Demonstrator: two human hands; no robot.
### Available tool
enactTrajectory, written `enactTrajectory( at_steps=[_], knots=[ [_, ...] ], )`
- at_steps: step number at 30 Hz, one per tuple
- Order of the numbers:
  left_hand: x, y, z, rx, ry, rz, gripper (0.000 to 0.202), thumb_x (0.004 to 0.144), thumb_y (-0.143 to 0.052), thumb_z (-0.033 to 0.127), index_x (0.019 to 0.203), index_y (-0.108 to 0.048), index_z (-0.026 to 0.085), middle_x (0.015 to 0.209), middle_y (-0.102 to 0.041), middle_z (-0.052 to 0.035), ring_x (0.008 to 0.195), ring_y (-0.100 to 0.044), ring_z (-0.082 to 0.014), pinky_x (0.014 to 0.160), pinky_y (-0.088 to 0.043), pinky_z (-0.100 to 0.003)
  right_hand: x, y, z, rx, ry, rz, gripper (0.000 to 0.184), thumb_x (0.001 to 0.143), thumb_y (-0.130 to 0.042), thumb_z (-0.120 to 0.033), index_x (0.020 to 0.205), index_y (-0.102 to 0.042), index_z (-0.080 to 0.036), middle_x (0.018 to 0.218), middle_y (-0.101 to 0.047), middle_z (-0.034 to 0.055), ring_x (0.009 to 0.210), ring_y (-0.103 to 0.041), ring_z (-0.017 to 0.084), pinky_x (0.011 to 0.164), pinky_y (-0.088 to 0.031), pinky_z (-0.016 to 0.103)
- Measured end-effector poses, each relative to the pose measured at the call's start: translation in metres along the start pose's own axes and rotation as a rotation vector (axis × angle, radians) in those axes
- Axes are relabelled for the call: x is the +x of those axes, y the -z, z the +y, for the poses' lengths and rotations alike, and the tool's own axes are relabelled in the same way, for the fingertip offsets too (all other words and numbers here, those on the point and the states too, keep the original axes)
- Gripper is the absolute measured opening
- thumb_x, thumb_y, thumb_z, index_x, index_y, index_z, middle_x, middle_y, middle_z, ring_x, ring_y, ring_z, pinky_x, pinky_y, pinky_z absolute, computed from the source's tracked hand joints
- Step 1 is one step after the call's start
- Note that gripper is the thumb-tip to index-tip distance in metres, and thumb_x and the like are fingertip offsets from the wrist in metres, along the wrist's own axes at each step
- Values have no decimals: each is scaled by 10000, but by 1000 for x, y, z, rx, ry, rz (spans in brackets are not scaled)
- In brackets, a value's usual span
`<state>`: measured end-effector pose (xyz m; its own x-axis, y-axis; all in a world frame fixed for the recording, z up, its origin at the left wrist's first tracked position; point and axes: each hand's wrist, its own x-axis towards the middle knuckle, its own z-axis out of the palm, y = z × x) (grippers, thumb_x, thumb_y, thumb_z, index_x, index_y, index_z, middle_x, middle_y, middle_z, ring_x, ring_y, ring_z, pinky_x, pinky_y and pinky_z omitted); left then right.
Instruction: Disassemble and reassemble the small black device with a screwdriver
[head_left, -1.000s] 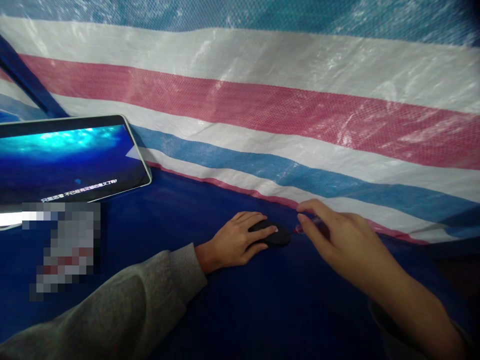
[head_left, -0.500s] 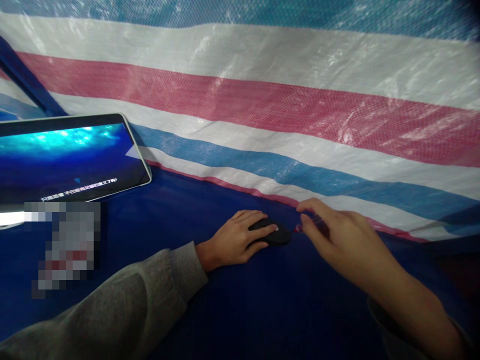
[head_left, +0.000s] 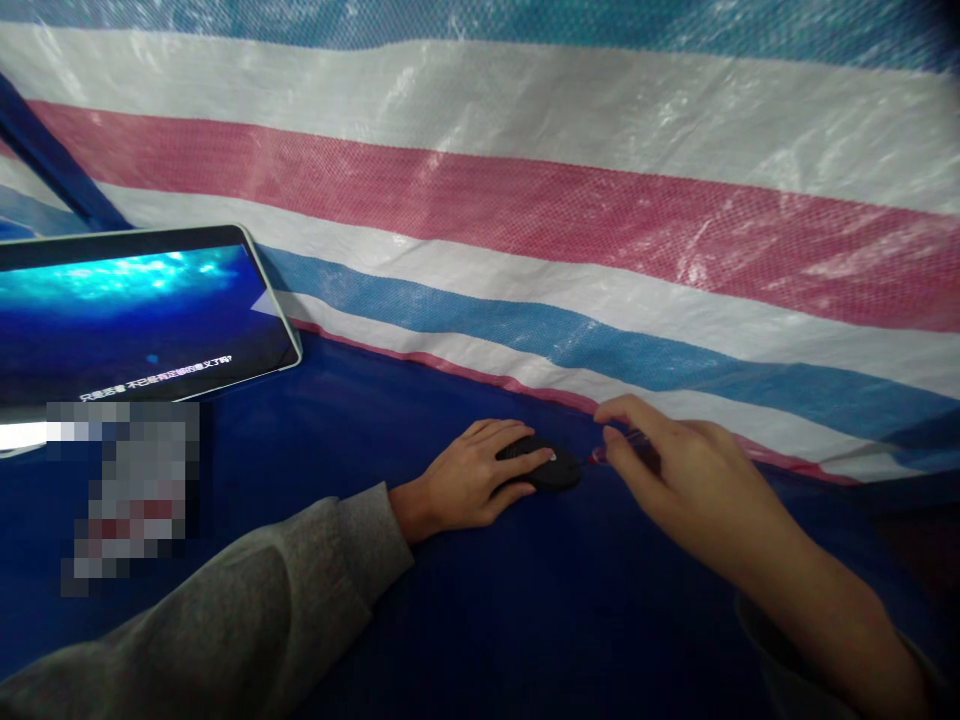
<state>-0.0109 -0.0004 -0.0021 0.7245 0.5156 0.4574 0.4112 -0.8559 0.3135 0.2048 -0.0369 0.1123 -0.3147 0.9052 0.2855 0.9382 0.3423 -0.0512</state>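
Observation:
My left hand (head_left: pixel 476 480) is wrapped over a black computer mouse (head_left: pixel 559 475) on the dark blue surface, its fingers across the top and the thumb along the near side. My right hand (head_left: pixel 671 465) is to the right, thumb and forefinger curled round a small screwdriver (head_left: pixel 598 456) with a clear and red handle. Its thin shaft points left at the end of the mouse. The tip is too small and dark to tell whether it touches, and part of the handle is hidden behind the fingers.
A tablet (head_left: pixel 142 300) with a lit blue picture and a line of text stands at the left. Below it lies a pixelated item (head_left: pixel 142 490). A striped plastic sheet (head_left: pixel 525 210) rises behind the blue surface (head_left: pixel 480 620), close to my right hand.

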Motion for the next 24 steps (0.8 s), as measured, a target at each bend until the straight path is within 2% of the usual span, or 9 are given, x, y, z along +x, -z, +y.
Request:
enactTrajectory(
  at_steps=[24],
  knots=[
    [0, 0, 0, 5, -1, 1, 417, 967, -441, 392, 1349, -494, 232, 1360, -503, -126, 1287, -456, -248, 1078, -371, -437, 0, 0, -2, -15, -4, -10, 206, 908, -419, -302, 988, -592, -223, 657, -692, 10, 539, -653, 202, 535, -387, 290]
  ],
)
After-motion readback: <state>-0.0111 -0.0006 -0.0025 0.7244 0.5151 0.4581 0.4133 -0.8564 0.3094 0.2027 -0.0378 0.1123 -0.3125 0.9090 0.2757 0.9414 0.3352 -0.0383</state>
